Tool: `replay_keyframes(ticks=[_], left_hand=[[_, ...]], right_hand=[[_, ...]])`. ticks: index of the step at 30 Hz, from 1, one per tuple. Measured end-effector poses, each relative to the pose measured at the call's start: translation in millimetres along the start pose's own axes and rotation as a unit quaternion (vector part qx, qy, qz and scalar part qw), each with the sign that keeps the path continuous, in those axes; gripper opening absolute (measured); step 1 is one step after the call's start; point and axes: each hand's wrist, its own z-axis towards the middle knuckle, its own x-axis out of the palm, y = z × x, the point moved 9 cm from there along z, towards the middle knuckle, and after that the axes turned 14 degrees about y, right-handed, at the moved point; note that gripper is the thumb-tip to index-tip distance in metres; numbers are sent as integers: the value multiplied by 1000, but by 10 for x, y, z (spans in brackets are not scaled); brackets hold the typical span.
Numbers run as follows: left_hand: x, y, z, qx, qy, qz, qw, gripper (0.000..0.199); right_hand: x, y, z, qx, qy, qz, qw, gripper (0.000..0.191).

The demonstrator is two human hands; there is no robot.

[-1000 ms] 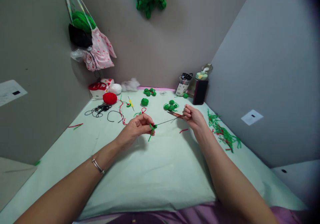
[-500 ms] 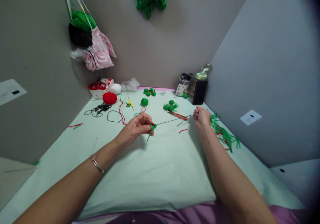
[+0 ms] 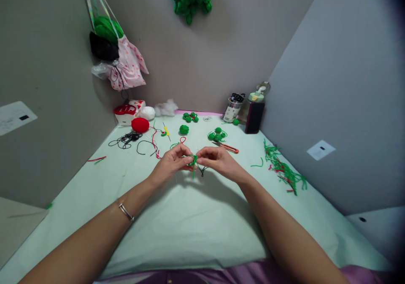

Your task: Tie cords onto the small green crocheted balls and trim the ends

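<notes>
Near the middle of the table, my left hand (image 3: 175,162) pinches a small green yarn piece (image 3: 194,161) from the left, with a green tail hanging down from it. My right hand (image 3: 218,161) closes its thumb and index finger on the right side of the same piece, so both hands' fingertips nearly meet. A black thread (image 3: 203,171) dangles below my right fingers. Fingers partly cover the green piece, and its exact shape is hard to make out.
Behind the hands lie orange snips (image 3: 229,149), green yarn balls (image 3: 184,129), a red yarn ball (image 3: 140,125) and a yellow-handled hook (image 3: 166,130). Tangled black cord (image 3: 126,139) is at left, green and red scraps (image 3: 284,170) at right. A phone (image 3: 254,117) stands at the back right.
My right hand has moved left from the far end of the taut black thread to the green piece. The thread now hangs slack. My left hand has kept its hold.
</notes>
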Motion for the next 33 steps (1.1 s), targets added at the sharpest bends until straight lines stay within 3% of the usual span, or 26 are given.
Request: replay_keyframes(ticks=[7, 12, 14, 23, 33], left_hand=[[-13, 23, 16, -14, 1, 31, 999, 20], [-44, -81, 17, -13, 0, 130, 991, 15], [-40, -102, 13, -19, 12, 150, 988, 15], [-18, -25, -3, -40, 21, 89, 995, 20], [33, -117, -17, -48, 56, 188, 979, 19]], right_hand=[[98, -32, 7, 2, 10, 4, 1000, 16], [33, -124, 24, 28, -37, 43, 998, 10], [61, -150, 33, 39, -29, 56, 997, 10], [183, -103, 29, 25, 33, 73, 996, 15], [57, -163, 25, 49, -40, 51, 997, 9]])
